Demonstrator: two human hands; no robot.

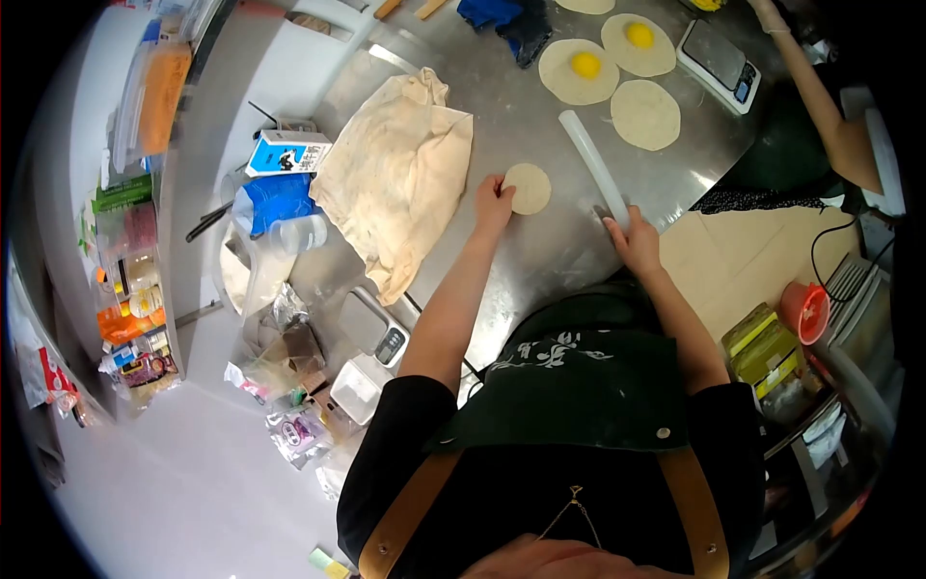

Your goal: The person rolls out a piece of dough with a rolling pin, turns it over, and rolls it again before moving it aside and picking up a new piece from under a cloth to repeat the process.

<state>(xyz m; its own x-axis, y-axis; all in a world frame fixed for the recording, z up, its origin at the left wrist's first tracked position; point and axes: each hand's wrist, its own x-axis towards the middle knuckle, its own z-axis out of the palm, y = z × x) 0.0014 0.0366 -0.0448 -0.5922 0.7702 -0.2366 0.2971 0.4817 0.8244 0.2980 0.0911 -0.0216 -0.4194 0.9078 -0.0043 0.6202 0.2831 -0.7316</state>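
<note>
A small round of dough (530, 189) lies on the metal table (521, 261), its left edge pinched by my left hand (494, 204). My right hand (634, 241) is closed round the near end of a white rolling pin (590, 159), which points away from me, to the right of the small round and not touching it. Beyond the pin lie larger flat rounds, one bare (645, 115) and two with a yellow topping in the middle (579, 72) (639, 46). A cream cloth (405, 174) is spread to the left of my left hand.
A scale (719, 66) stands at the back right, near a co-worker's arm (815, 96). At the left are a milk carton (287, 152), a blue bag (275, 203), a clear cup (299, 234), another scale (374, 326) and a white container (361, 388).
</note>
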